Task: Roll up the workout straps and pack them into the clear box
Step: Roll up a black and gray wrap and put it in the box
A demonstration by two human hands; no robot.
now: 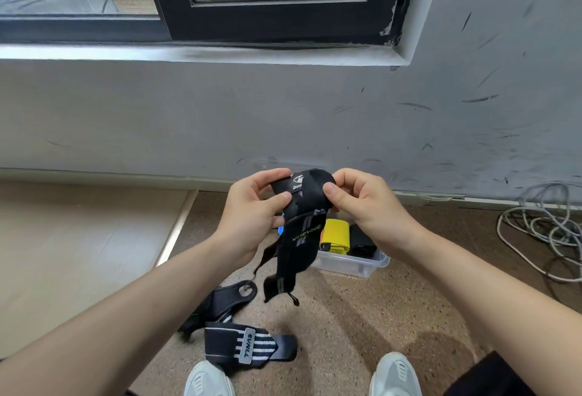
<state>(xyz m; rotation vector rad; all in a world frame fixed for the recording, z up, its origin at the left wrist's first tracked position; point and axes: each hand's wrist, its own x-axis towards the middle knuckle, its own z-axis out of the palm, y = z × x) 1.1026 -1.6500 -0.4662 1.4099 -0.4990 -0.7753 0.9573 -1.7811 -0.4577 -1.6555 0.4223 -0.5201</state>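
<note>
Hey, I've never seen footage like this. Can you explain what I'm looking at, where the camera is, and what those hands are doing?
There is one picture, taken by a camera worn on a person's head, looking down at their own arms. No machine here: the left hand and right hand are bare, and both pinch a black strap, rolled at the top, its tail hanging. Below, on the floor, a clear box holds a yellow strap and a black item. Two more lie near the shoes: a striped strap and a dark strap. Loose cables lie at the right.
</note>
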